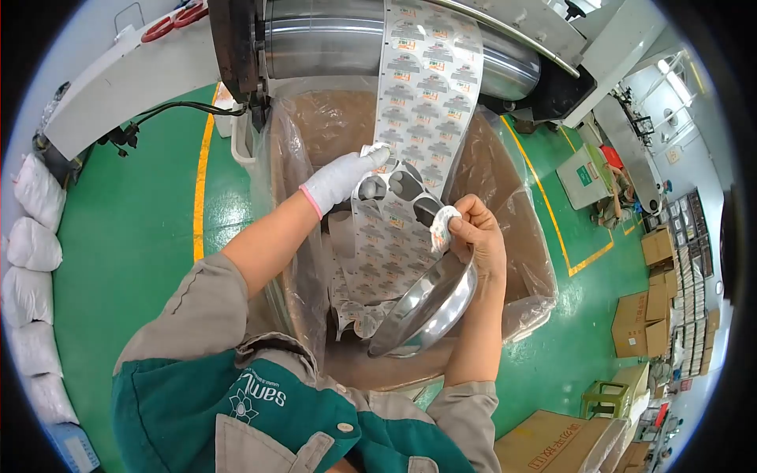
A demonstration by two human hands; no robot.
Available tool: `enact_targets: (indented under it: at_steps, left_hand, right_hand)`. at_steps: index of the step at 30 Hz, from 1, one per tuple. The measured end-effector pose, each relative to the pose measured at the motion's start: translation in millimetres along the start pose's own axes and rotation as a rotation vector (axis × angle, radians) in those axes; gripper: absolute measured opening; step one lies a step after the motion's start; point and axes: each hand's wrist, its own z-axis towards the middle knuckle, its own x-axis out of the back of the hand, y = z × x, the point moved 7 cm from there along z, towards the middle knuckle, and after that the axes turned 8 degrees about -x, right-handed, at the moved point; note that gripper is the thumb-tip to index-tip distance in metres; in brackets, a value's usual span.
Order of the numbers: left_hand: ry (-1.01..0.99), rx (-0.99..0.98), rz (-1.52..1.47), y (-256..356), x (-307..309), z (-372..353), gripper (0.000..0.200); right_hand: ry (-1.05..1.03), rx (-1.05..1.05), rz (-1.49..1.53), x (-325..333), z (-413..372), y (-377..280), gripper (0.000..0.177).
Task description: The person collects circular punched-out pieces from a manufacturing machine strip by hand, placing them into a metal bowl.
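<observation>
A long printed film strip (pixel 430 94) runs down from the metal roller, with round holes punched through its lower stretch. My left hand (pixel 347 180), in a white glove with a pink cuff, is closed on the strip's left edge near the holes. My right hand (pixel 479 236) is bare. Its thumb and fingers pinch a small round printed piece (pixel 444 229) at the strip's right side. Just below hangs a tilted shiny metal bowl (pixel 430 311), its rim against my right palm and wrist; how it is held is partly hidden.
Beneath the strip stands a large bin (pixel 505 299) lined with clear plastic, holding more printed film (pixel 386 260). Above is a steel roller (pixel 323 39) in a machine frame. Red-handled scissors (pixel 173 22) lie at upper left. White sacks (pixel 33 244) line the left; cardboard boxes (pixel 552 441) stand right.
</observation>
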Motion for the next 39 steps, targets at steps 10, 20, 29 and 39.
enact_targets:
  at_steps: [10, 20, 29, 39]
  left_hand:
    - [0.374, -0.583, 0.759, 119.0, -24.0, -60.7, 0.039]
    - [-0.101, -0.515, 0.848, 62.6, -82.3, -46.4, 0.053]
    - [-0.011, -0.432, 0.570, 62.2, -85.4, -49.6, 0.038]
    - [0.048, -0.550, 0.645, 81.9, -58.5, -24.1, 0.022]
  right_hand:
    - [0.350, 0.162, -0.090, 22.4, 14.0, 3.0, 0.008]
    - [0.355, 0.273, 0.119, 21.9, 17.0, 9.9, 0.008]
    - [0.371, 0.307, 0.182, 10.6, 15.1, 12.4, 0.010]
    - [0.551, 0.061, -0.646, 13.4, 0.6, -3.8, 0.036]
